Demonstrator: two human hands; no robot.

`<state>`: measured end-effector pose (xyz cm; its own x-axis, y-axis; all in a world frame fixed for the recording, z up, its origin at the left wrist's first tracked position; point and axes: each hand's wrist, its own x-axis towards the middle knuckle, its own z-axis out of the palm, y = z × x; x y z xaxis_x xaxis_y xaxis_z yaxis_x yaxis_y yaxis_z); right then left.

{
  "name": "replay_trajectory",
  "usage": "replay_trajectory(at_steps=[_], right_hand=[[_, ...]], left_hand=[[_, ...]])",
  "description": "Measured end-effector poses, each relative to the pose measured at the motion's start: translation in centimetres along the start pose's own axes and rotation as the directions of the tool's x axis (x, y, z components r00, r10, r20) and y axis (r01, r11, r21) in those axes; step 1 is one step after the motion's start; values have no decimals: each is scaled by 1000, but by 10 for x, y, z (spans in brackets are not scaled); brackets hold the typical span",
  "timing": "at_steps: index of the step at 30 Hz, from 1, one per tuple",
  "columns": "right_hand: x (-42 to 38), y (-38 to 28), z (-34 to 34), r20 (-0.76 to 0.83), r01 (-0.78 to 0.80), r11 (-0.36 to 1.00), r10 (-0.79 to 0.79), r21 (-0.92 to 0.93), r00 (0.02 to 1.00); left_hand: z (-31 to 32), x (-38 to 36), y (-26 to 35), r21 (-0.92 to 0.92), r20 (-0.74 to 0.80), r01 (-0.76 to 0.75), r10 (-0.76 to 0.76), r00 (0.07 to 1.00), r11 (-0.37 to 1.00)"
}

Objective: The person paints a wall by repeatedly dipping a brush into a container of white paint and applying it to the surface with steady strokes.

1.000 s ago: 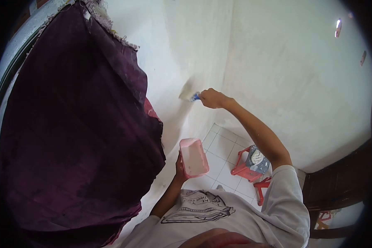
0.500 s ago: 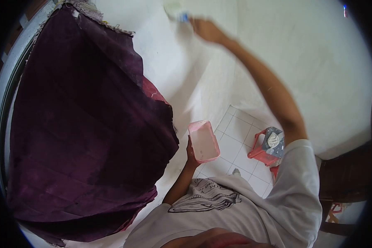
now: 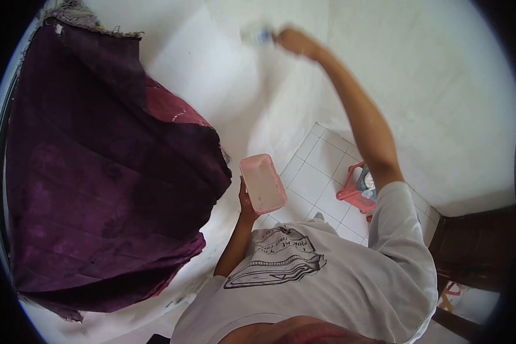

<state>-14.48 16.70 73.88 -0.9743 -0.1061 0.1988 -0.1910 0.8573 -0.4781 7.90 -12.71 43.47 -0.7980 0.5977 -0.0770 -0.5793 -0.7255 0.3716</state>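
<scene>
A paintbrush (image 3: 257, 35) with pale bristles and a blue band is gripped by my right hand (image 3: 296, 42), raised at arm's length against the white wall (image 3: 223, 63). Motion blurs the brush a little. At chest height, my left hand (image 3: 246, 200) holds a pink rectangular tub (image 3: 263, 183) from its left side and underneath. Pale paint coats the inside of the tub, and its open top faces up toward me. Most of the left fingers are hidden behind the tub.
A dark purple cloth (image 3: 109, 172) hangs over the wall on the left. Below on the white tiled floor (image 3: 321, 155) stands a red and grey stool (image 3: 358, 189) with a whitish item on it. Dark wooden furniture (image 3: 470, 241) is at the right.
The paintbrush and my right hand have shifted slightly right and down across the wall. The tub appears further left and higher, as the whole view has turned a little.
</scene>
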Motion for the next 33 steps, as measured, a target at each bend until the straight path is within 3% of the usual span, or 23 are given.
replay_trajectory(at_steps=[1,3,6,7,10,13,15,17,18,20,21,23,25,27,29,31,33], right_hand=[[5,-20,-38,-160,54,993,-37,101,986],[35,-37,-82,-464,236,963,-150,133,873],[50,-28,-50,-491,282,959,-231,31,840],[81,0,9,-436,286,952,-305,-112,847],[12,40,156,-281,210,918,-116,335,953],[-38,91,251,-5,63,947,-65,316,998],[-60,120,273,50,40,954,-58,296,997],[-80,136,269,282,-64,978,5,199,959],[-81,141,266,285,-62,977,2,202,959],[-89,112,197,352,-288,819,114,496,929],[-83,103,176,209,-187,798,79,573,975],[-50,87,130,-186,209,858,-135,469,973],[-19,55,67,-322,308,861,-182,404,929],[-6,19,15,-358,289,862,-136,416,924],[9,8,17,-333,234,874,-89,426,939],[37,40,95,-382,276,915,-153,293,912],[16,69,159,-243,156,934,-77,322,967]], left_hand=[[5,2,-3,16,-12,-9,9,1000,1000],[-8,5,-12,21,-45,-42,43,998,999],[-14,7,-22,35,-86,-94,97,992,995],[-13,8,-25,39,-96,-116,119,988,992],[-1,6,-33,69,-78,-150,155,985,986],[6,8,-42,-59,-50,-140,137,989,988],[9,10,-45,-16,-95,-131,129,987,991],[13,5,-53,30,-152,-97,101,983,995],[16,8,-55,-4,-150,-98,97,984,995],[23,14,-58,-40,-143,-108,102,985,993],[25,15,-61,-29,-124,-128,124,985,991],[26,20,-68,-27,-108,-156,152,982,987],[23,22,-71,-16,-104,-162,160,982,987],[26,28,-66,-38,-105,-158,153,983,987],[26,32,-57,-58,-101,-144,137,985,988],[21,39,-48,-78,-91,-163,156,984,984],[14,41,-36,-77,-73,-138,133,988,987]])
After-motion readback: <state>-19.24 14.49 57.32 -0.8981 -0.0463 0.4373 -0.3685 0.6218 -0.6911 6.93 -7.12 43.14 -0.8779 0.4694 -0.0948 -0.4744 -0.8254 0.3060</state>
